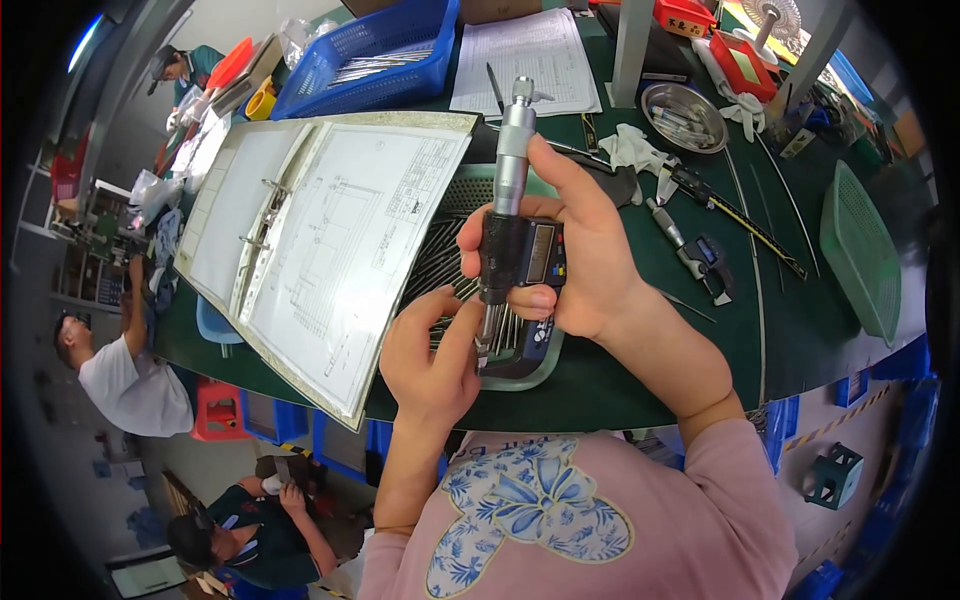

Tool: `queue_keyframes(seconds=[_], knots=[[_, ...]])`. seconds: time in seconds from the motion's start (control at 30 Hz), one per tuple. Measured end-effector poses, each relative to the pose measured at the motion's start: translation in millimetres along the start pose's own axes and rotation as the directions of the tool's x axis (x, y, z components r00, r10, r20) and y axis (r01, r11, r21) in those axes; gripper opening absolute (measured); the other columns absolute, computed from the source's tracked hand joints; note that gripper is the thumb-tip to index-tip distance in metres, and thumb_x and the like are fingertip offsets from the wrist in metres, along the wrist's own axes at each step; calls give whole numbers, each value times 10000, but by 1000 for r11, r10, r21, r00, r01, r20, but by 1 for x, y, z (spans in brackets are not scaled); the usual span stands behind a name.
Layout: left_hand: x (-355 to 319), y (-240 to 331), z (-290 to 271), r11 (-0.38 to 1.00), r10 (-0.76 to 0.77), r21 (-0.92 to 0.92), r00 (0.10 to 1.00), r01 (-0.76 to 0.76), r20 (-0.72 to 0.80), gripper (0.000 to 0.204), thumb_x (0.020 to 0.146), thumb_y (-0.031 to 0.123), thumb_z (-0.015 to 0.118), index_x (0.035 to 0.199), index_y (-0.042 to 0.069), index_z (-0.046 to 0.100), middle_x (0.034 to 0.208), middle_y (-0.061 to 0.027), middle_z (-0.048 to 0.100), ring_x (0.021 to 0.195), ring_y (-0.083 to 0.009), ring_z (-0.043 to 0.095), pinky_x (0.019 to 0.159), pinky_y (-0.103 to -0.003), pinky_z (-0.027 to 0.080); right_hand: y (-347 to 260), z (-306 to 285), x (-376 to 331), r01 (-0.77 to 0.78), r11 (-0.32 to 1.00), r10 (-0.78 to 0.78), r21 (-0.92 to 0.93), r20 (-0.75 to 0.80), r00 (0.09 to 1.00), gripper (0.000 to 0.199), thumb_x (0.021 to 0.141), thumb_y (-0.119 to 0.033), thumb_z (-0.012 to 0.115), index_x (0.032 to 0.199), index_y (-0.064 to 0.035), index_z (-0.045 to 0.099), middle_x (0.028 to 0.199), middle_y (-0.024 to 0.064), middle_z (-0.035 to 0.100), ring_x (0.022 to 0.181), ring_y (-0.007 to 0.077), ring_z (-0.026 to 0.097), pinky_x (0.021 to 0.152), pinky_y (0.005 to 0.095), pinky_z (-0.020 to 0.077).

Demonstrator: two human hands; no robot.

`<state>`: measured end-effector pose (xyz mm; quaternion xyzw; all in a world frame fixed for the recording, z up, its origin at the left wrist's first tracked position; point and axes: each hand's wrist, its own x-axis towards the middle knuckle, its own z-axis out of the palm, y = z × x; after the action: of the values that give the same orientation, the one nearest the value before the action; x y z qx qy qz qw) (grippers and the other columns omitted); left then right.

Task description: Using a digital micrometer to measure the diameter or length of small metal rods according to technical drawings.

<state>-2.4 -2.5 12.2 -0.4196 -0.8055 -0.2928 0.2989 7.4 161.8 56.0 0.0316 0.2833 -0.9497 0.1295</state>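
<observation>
My right hand (585,240) is wrapped around a digital micrometer (515,160), its silver thimble pointing away from me and its small display facing up. The thumb lies along the thimble. My left hand (432,355) is closed, with thumb and fingertips together at the micrometer's measuring end; what they pinch there is hidden. Beneath both hands is a pale green basket (540,375) holding many thin metal rods (440,262). An open ring binder (335,260) with a technical drawing leans over the basket's left side.
A blue basket (365,60) of rods and printed sheets (525,55) lie at the back. To the right are a steel bowl (685,117), a caliper (735,210), a second micrometer (695,255) and a green tray (860,255). Other people (255,535) are at left.
</observation>
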Motion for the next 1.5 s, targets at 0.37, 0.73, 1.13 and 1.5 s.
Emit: queue_keyframes(seconds=[0.37,0.73,1.13,1.5], knots=[[1,-4,2,998,2,-65,1000,-4,-28,341,560,-69,530,875,32,613,816,-103,539,749,-251,583,587,-303,467,-3,7,-3,4,996,-12,-94,-85,996,692,812,-583,311,799,59,569,651,141,562,334,106,397,286,171,276],[20,-13,20,851,-430,526,558,-13,710,104,638,78,610,688,36,530,777,-132,547,701,-285,569,591,-374,464,-69,-24,-39,510,837,-508,-196,64,859,549,860,-424,258,1035,54,466,909,131,500,389,99,358,369,207,286],[15,-25,46,883,-465,423,489,202,738,80,608,95,574,647,48,627,685,-144,609,659,-271,618,541,-367,493,-54,-21,-18,387,905,-391,-176,14,920,528,842,-452,294,983,19,487,821,98,467,334,106,300,309,220,236],[20,-8,39,909,-365,66,708,412,605,114,607,70,596,711,28,613,726,-155,593,713,-307,594,586,-366,483,-55,-29,-28,316,933,-330,-170,-58,942,469,854,-453,311,984,-31,468,860,76,465,338,120,352,298,218,265]])
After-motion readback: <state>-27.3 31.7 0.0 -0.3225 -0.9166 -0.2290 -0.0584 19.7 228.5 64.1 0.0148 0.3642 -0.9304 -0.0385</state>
